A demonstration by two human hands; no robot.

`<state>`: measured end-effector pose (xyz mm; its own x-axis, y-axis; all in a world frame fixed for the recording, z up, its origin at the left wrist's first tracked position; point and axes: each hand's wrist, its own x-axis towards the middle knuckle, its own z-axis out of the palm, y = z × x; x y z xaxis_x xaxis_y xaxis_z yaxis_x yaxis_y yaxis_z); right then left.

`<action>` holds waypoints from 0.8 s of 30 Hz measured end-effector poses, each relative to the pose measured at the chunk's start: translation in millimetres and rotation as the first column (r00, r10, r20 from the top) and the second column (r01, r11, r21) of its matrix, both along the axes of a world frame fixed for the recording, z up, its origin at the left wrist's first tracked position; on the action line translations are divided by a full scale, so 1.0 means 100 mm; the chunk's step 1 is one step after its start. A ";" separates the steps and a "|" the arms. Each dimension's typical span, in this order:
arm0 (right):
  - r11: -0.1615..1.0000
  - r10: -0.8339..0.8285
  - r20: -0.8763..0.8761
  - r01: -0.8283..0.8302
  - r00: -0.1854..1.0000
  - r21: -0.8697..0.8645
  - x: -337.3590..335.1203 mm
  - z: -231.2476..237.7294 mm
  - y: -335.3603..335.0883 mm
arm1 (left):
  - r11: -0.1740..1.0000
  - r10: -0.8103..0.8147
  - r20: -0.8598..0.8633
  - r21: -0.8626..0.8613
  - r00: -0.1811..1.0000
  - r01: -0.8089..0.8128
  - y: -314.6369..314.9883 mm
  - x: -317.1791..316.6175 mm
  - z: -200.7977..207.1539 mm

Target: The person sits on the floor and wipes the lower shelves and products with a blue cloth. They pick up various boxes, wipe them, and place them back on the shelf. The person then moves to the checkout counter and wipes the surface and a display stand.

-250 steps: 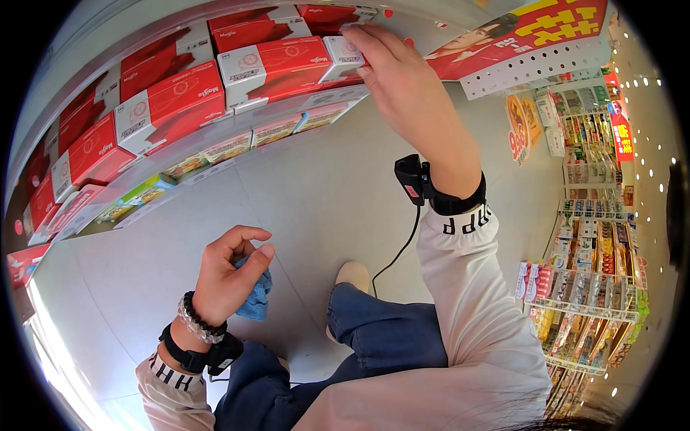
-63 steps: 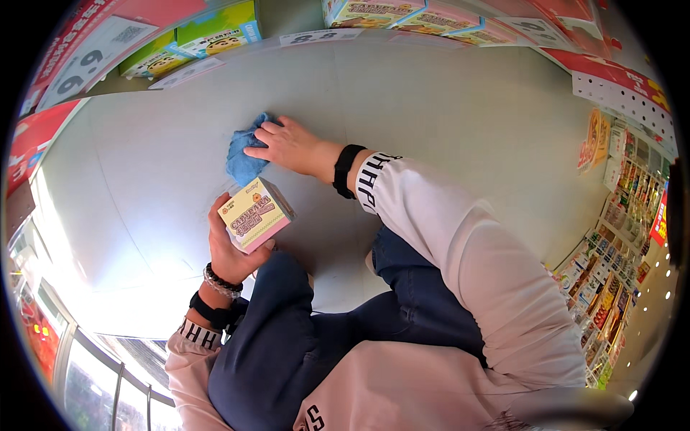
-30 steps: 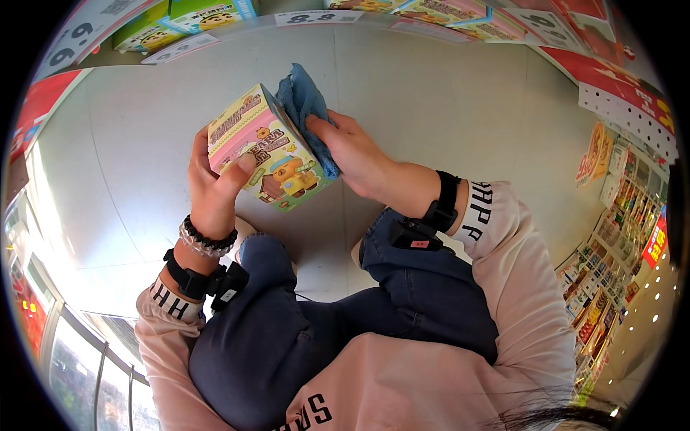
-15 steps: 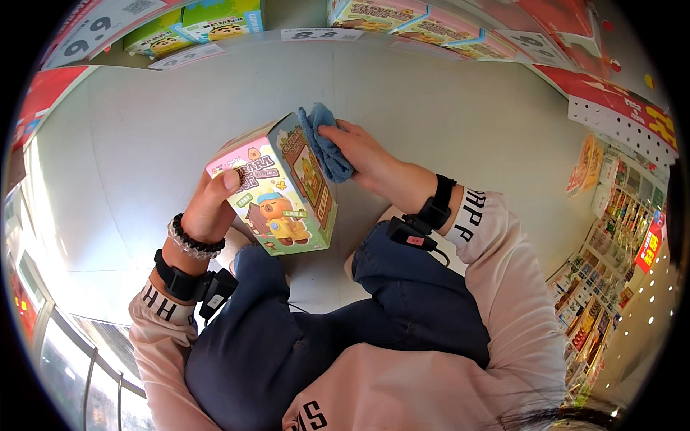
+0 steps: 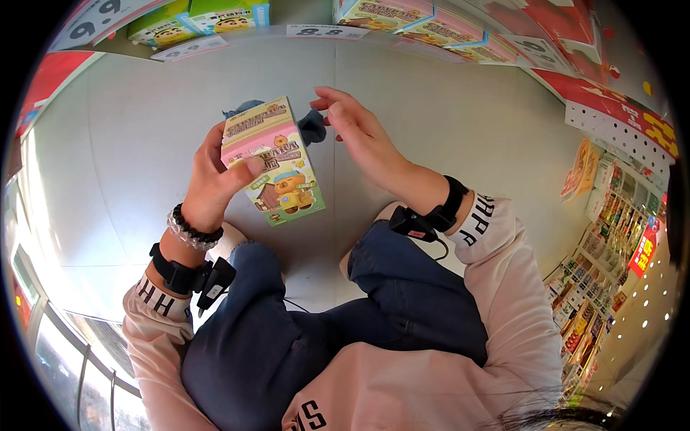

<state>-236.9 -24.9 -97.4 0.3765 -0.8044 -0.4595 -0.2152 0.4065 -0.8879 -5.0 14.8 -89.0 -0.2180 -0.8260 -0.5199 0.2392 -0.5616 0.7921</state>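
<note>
One pink-and-cream box point(image 5: 277, 161), cartoon-fronted, contents hidden: from here I see left hand point(image 5: 210, 179) pinching it, right hand point(image 5: 370, 147) fingers loosely spread beside cloth point(image 5: 312, 129).

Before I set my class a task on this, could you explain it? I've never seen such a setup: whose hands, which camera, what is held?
There is no machine: these are the bare hands of a person, wearing black wrist straps. The view comes from a wide fisheye camera on the head, looking down, so straight edges bend.

The left hand holds a small box in yellow, pink and green above the pale floor. A blue cloth shows behind it on both sides. The right hand is beside the cloth; I cannot tell whether it touches it. At the top, cartons stand on a shelf.
</note>
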 end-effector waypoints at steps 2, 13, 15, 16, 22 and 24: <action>0.846 0.233 -0.260 -0.328 0.937 -0.421 -0.10 0.20 -0.10 | 0.971 -0.111 0.204 -0.187 0.973 0.150 0.01 -0.03 0.06; 0.656 0.300 -0.381 -0.479 0.874 -0.583 -0.16 0.78 -0.16 | 0.855 0.092 0.381 -0.503 0.920 0.122 -0.02 0.06 0.15; 0.548 0.156 -0.458 -0.463 0.875 -0.696 -0.22 0.93 -0.16 | 0.889 0.248 0.345 -0.452 0.905 -0.072 -0.05 0.10 0.10; 0.436 0.083 -0.442 -0.432 0.893 -0.790 -0.25 0.94 -0.18 | 0.909 0.274 0.457 -0.410 0.846 -0.072 -0.10 0.12 0.10; -0.018 -0.136 -0.330 -0.336 0.934 -0.942 -0.35 0.80 -0.41 | 0.884 0.173 0.691 -0.423 0.702 0.199 -0.23 0.04 0.11; -0.060 -0.149 -0.302 -0.314 0.942 -0.948 -0.34 0.73 -0.46 | 0.826 0.144 0.776 -0.436 0.615 0.357 -0.37 0.03 0.18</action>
<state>-271.1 -71.1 -23.9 0.5503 -0.4616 0.6958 -0.4393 -0.8687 -0.2289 -2.3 -22.1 -71.4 -0.0627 -0.9970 -0.0460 -0.6106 0.0019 0.7920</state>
